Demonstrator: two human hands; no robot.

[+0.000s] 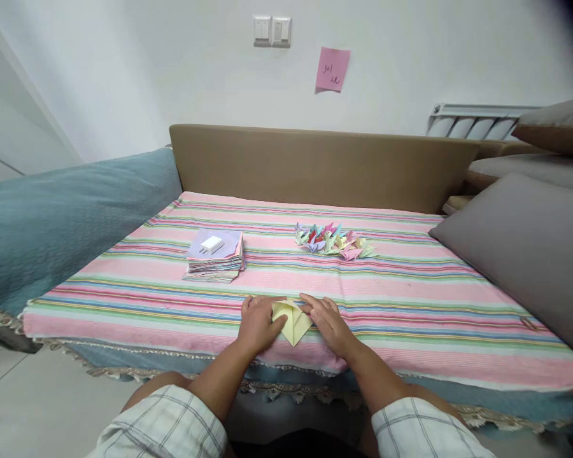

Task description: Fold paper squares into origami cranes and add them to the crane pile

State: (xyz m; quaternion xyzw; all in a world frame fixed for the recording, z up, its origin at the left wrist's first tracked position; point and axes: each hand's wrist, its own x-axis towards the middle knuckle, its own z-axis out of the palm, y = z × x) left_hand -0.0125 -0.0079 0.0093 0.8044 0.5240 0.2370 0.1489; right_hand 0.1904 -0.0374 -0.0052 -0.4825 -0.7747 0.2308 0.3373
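Note:
A pale yellow sheet of origami paper, folded to a point toward me with a crease down its middle, lies on the striped cloth near the front edge. My left hand grips its left side, thumb on top and fingers along the upper edge. On the right side, my right hand pinches the upper corner, its fingertips bent over the paper. Part of the paper's edges is hidden under the fingers. Beyond the hands sits a cluster of small folded paper cranes in several colours.
Left of the cranes stands a stack of coloured paper with a white charger plug on top. The striped cloth covers the sofa seat. Grey cushions lie at the right, a blue-covered armrest at the left.

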